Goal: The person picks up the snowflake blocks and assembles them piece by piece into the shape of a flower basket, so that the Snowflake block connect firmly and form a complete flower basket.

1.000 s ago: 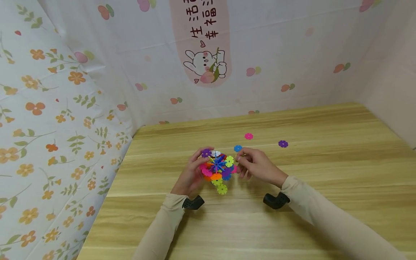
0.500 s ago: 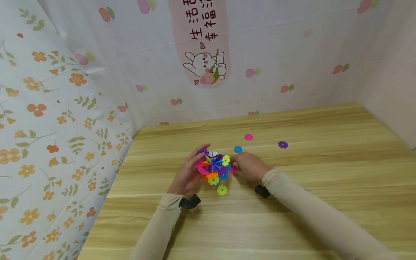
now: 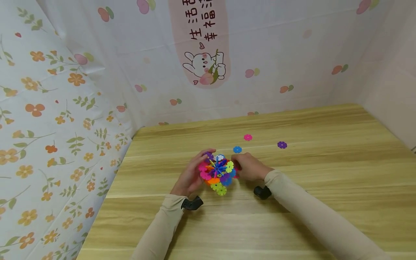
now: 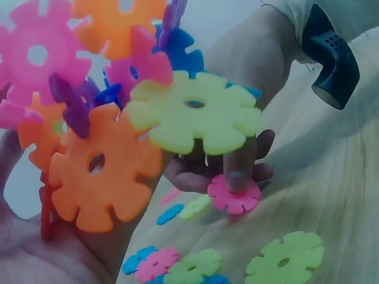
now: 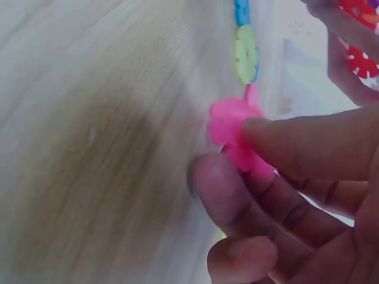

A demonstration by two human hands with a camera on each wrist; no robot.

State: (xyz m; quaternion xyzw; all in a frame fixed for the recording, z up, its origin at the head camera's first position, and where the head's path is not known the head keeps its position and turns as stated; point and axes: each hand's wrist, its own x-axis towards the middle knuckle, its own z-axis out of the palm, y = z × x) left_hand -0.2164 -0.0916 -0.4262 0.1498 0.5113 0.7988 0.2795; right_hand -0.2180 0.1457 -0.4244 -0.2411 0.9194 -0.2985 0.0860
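My left hand [image 3: 190,175] holds a ball-like cluster of interlocking flower discs [image 3: 217,169] in blue, pink, orange, purple, yellow and white. In the left wrist view, an orange disc [image 4: 106,171] and a yellow disc [image 4: 195,112] of the cluster stand out in front of the palm. Just right of the cluster is my right hand [image 3: 250,167], its back toward the head camera. Its thumb and fingers pinch a single pink flower disc [image 5: 228,121], close over the table in the right wrist view.
Loose discs lie on the wooden table [image 3: 292,191]: blue [image 3: 237,149], pink [image 3: 248,137] and purple [image 3: 282,145] behind the right hand, yellow [image 3: 221,190] in front of the cluster. More lie beneath the cluster in the left wrist view. A printed cloth [image 3: 130,72] hangs behind.
My right hand has turned palm-down and moved slightly left, beside the cluster. The cluster shifted left, then back right, and is now tilted differently in the left hand.
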